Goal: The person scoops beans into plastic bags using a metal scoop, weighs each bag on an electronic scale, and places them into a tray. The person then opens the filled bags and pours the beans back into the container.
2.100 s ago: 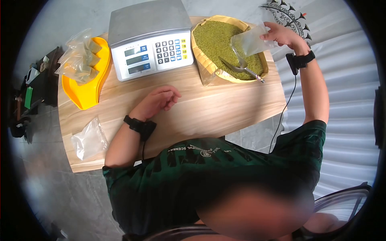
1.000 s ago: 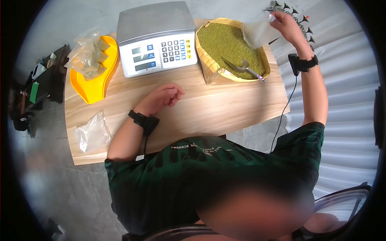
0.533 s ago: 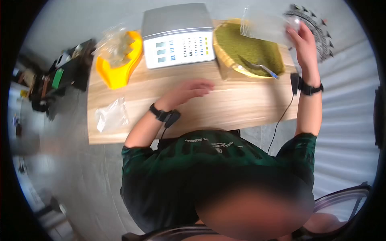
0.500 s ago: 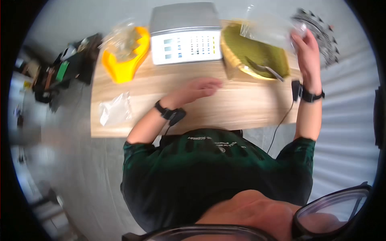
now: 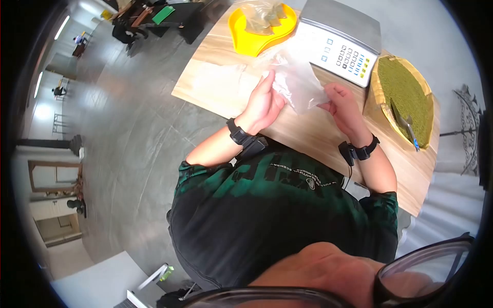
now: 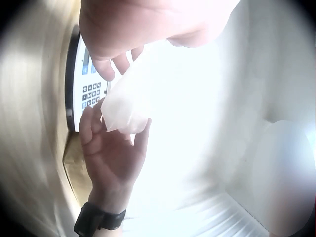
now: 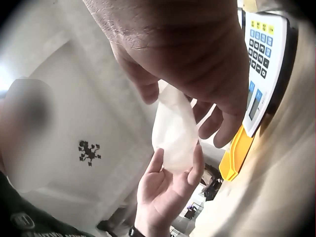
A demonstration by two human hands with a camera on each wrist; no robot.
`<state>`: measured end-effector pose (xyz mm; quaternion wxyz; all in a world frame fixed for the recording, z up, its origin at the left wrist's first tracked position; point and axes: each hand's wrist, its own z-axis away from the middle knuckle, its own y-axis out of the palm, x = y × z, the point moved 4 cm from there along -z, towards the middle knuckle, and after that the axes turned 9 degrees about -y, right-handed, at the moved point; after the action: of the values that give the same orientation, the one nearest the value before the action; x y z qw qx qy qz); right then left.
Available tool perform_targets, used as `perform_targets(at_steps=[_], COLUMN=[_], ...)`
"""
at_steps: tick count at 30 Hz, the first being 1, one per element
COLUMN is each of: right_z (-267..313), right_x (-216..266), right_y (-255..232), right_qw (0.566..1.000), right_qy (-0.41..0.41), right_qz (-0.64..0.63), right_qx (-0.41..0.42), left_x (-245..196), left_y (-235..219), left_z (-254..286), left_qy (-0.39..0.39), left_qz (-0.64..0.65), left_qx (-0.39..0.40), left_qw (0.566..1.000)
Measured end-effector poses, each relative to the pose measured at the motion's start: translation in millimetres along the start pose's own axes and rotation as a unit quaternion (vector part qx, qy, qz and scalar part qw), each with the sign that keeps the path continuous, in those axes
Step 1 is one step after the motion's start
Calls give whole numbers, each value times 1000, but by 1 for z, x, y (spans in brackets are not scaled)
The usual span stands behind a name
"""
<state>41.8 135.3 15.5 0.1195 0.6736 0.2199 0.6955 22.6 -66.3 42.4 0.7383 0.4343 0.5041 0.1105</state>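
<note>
A clear plastic bag (image 5: 300,87) is held up between both hands in front of the scale. My left hand (image 5: 264,105) pinches its left side between thumb and fingers. On the bag's lower right corner, my right hand (image 5: 345,109) grips with thumb and fingertips. In the right wrist view the left hand (image 7: 165,192) holds the bag (image 7: 175,128) from the far side. The left wrist view shows the right hand (image 6: 113,153) at the other end, thumb and fingers on the film. No contents show in the bag.
Behind the hands stands a white scale (image 5: 334,49) with a steel platform. A yellow tray (image 5: 246,46) carries several filled bags (image 5: 262,20). At right is a paper sack (image 5: 377,97) of green granules (image 5: 408,92), a metal scoop (image 5: 405,123) in it. Another clear bag (image 5: 218,77) lies on the table.
The right hand has brought the bag from above the sack leftward to the table's front middle. The left hand has risen from the table and taken hold of it. The head view has turned left.
</note>
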Motion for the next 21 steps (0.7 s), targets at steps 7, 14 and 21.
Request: perform_targets(at_steps=[7,14,21], right_z=[-24,-27,-34], right_x=[-16,-29,-41], right_y=[5,-22,-43], right_qw=[933,985,988], right_qy=[-55,20,93], right_qz=[350,140,-32], right_qx=[65,95,120], left_x=[-28,-142,-97], left_y=[-44,-65,-158], left_z=[25,67,55], left_qy=[-19,313,22], left_qz=[102,-416,-907], left_qx=[-82,-179,-204], left_qw=[991,835,367])
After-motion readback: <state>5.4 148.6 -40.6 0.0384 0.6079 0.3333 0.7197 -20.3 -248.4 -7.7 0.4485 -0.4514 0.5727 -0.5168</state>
